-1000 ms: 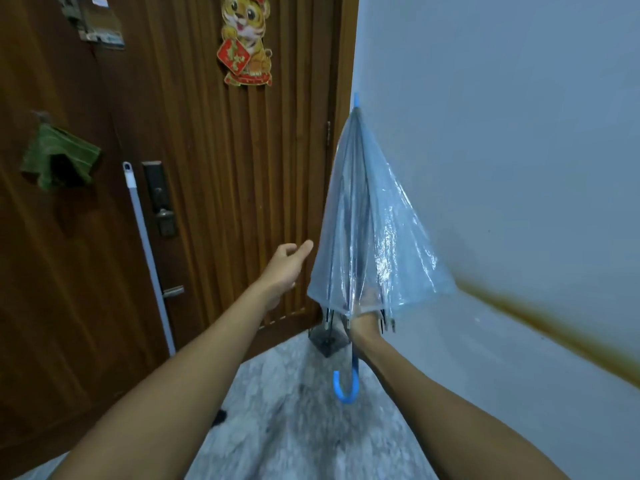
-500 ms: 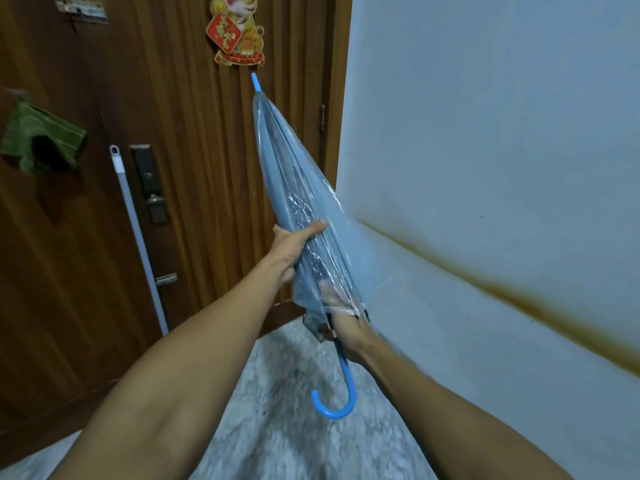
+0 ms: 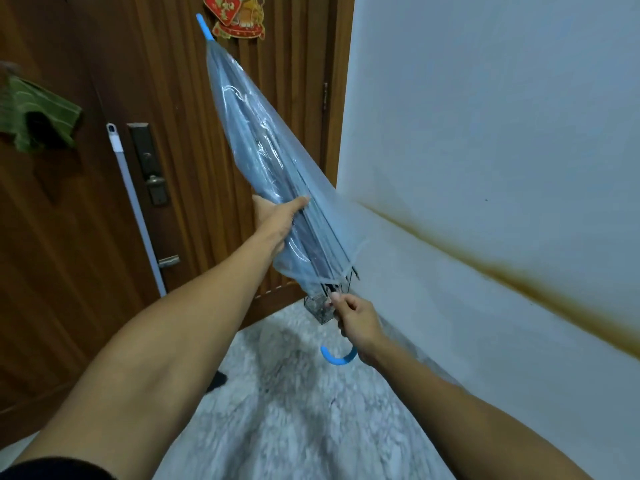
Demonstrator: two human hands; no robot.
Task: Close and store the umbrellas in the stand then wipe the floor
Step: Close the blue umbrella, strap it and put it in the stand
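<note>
1. Now, your left hand wrapped the folded canopy of the clear umbrella about two-thirds down its length; the thumb lay across the top of the plastic, the other fingers curled out of sight beneath. Judged purpose: bunching the loose panels against the ribs so they would not flare.

2. Your right hand gripped the shaft just below the rib ends, fingers clamped round it, thumb up near the runner. The blue crook handle stuck out under that hand. Held there, the hand likely steadied the shaft while the other tidied the canopy.

3. You held the umbrella in the air, tilted, its blue tip pointing up and left toward the wooden door, handle end low and nearer you. It touched neither the door nor the white wall.

4. The canopy looked collapsed but not strapped; plastic sagged loose on the wall side. Closing seemed nearly done, binding not yet.

5. Behind the handle end, a small clear box-like thing sat at the foot of the door. Possibly the stand, but I could not tell.

6. A pale long pole leaned on the door beside the lock; a green cloth hung at left. The marbled floor showed dark smudges, so wiping seemed to remain.
</note>
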